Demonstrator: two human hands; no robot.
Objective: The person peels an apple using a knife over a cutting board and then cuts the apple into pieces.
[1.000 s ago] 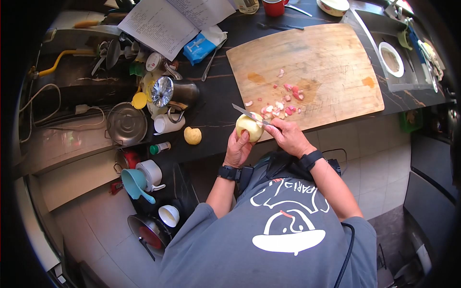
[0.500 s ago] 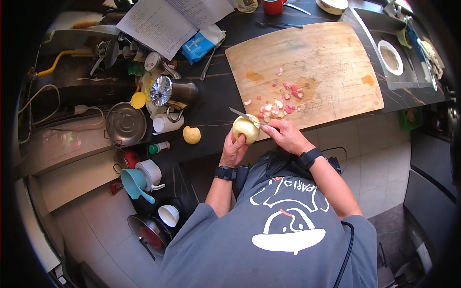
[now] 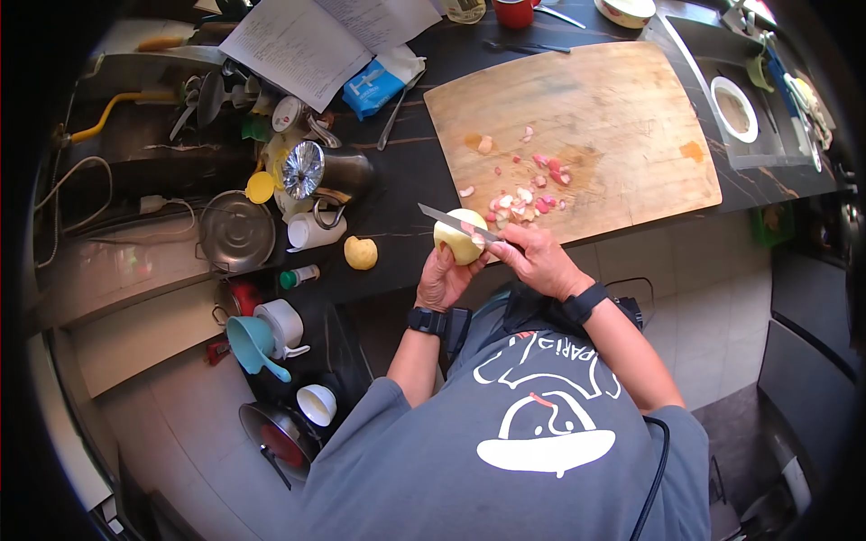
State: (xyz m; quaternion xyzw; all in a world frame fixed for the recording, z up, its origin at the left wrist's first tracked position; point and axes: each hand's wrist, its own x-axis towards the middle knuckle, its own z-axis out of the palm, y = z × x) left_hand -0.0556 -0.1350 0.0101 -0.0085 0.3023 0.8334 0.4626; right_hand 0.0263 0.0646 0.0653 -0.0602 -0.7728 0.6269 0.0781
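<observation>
My left hand [image 3: 443, 283] grips a mostly peeled, pale yellow apple [image 3: 449, 238] from below, over the counter's front edge. Some red skin shows on the apple near the blade. My right hand [image 3: 547, 263] is closed round a small knife [image 3: 437, 215]; its blade lies across the top of the apple and points to the left. Just beyond both hands, red and white bits of peel [image 3: 518, 204] are scattered on a wooden cutting board [image 3: 622, 117]. A round yellowish lump [image 3: 361, 253], possibly another peeled fruit, sits left of my left hand.
Left on the dark counter are a foil-topped metal pot [image 3: 338, 174], a white cup [image 3: 317, 229] and a green-capped jar [image 3: 299, 276]. Papers [image 3: 289, 54] and a blue packet [image 3: 374, 88] lie behind. The sink [image 3: 771, 144] is at right, with a white-rimmed round item in it.
The apple has turned in my left hand, and the knife has moved slightly left and down across it. Additional bits of peel lie on the board's left part.
</observation>
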